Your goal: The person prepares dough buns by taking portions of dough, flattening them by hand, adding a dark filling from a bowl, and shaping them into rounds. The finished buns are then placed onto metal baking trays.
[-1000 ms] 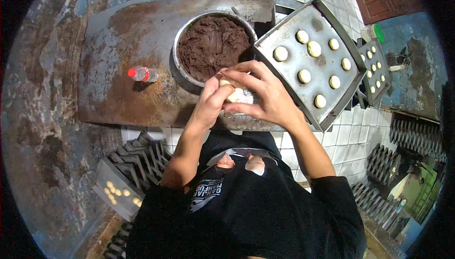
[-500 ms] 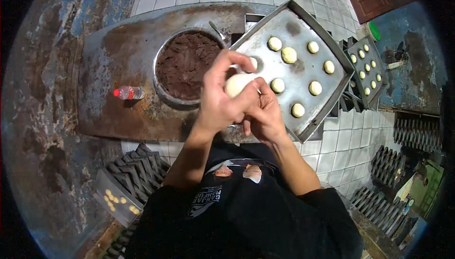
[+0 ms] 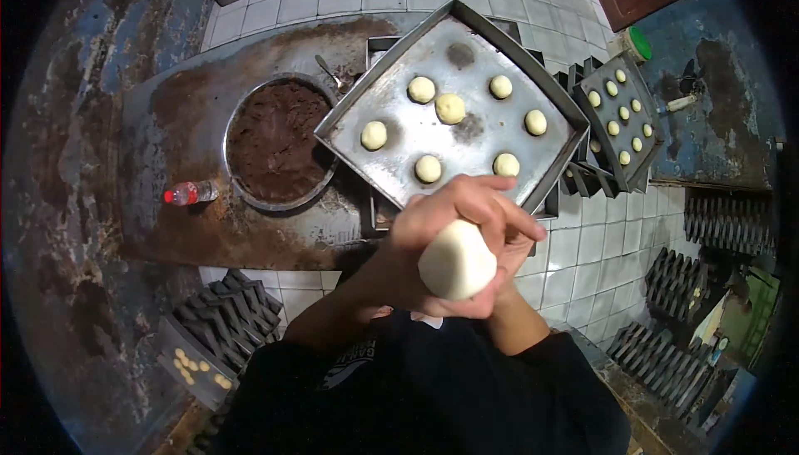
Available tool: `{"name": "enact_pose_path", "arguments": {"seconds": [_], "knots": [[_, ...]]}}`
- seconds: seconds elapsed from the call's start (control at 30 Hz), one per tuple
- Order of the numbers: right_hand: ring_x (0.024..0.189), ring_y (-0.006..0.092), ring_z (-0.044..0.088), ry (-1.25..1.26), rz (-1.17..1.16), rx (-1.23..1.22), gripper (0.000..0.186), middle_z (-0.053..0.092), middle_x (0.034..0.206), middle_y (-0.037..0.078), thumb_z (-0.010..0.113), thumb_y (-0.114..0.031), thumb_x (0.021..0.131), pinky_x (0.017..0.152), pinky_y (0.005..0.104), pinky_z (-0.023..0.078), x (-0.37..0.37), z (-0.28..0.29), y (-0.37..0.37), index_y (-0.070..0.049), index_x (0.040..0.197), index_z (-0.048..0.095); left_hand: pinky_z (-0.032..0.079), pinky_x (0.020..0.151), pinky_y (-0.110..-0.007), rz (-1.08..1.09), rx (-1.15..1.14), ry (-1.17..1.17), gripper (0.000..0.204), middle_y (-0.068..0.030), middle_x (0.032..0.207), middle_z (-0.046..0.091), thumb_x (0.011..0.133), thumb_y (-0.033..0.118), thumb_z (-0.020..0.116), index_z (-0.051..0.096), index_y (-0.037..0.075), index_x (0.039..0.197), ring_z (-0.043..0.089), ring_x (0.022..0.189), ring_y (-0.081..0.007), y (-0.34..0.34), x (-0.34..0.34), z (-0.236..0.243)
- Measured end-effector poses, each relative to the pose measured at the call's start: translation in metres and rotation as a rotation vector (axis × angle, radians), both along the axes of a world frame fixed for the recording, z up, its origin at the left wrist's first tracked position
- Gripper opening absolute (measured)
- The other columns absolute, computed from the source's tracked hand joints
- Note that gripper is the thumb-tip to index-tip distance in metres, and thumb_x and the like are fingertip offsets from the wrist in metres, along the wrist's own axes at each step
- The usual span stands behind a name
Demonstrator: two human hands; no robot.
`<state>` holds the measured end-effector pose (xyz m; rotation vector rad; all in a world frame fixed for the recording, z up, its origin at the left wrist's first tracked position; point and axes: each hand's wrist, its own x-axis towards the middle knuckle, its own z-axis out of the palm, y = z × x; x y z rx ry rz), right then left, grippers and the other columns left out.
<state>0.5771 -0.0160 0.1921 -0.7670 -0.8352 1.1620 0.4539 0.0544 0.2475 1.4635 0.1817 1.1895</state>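
A smooth pale dough ball (image 3: 458, 262) bulges out between my two hands, close in front of my chest. My left hand (image 3: 437, 215) is closed around it, its fingers curving over the far side. Pressed against the ball's right side is my right hand (image 3: 512, 259), closed in; most of its fingers are hidden behind the left hand. Just beyond them lies a square metal baking tray (image 3: 491, 47) with several round dough balls (image 3: 428, 169) spaced apart. A large metal bowl (image 3: 228, 155) of dark brown filling (image 3: 279, 143) stands to its left.
A spoon (image 3: 327, 69) lies beyond the bowl, and a red-capped plastic bottle (image 3: 193, 193) rests on the worn table (image 3: 166, 230). Farther right, a second tray of dough balls (image 3: 620, 109) sits on stacked racks. More dark stacked tins (image 3: 218, 309) stand at the lower left.
My hands have come down toward my body with the dough ball and now wrap it closer together. My view has shifted, so the tray and bowl appear farther left.
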Motion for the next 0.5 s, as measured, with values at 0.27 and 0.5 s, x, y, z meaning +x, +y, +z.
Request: {"name": "enact_pose_path", "arguments": {"seconds": [0.27, 0.5], "knots": [[0.089, 0.0292, 0.077, -0.958, 0.632, -0.077, 0.029, 0.078, 0.096, 0.015, 0.078, -0.009, 0.091, 0.076, 0.0380, 0.059, 0.103, 0.043, 0.048, 0.000, 0.118, 0.076, 0.056, 0.078, -0.035, 0.227, -0.249, 0.234, 0.058, -0.0075, 0.094, 0.065, 0.078, 0.002, 0.084, 0.047, 0.009, 0.121, 0.073, 0.086, -0.0219, 0.033, 0.013, -0.067], [0.117, 0.0178, 0.067, -0.932, 0.230, -0.196, 0.052, 0.072, 0.121, 0.010, 0.090, -0.010, 0.081, 0.095, 0.0341, 0.057, 0.110, -0.002, 0.096, 0.000, 0.128, 0.072, 0.057, 0.079, -0.055, 0.220, -0.184, 0.588, 0.068, -0.0246, 0.104, 0.074, 0.079, 0.016, 0.090, 0.047, 0.010, 0.130, 0.068, 0.104, -0.0521, 0.076, 0.067, -0.146]]}}
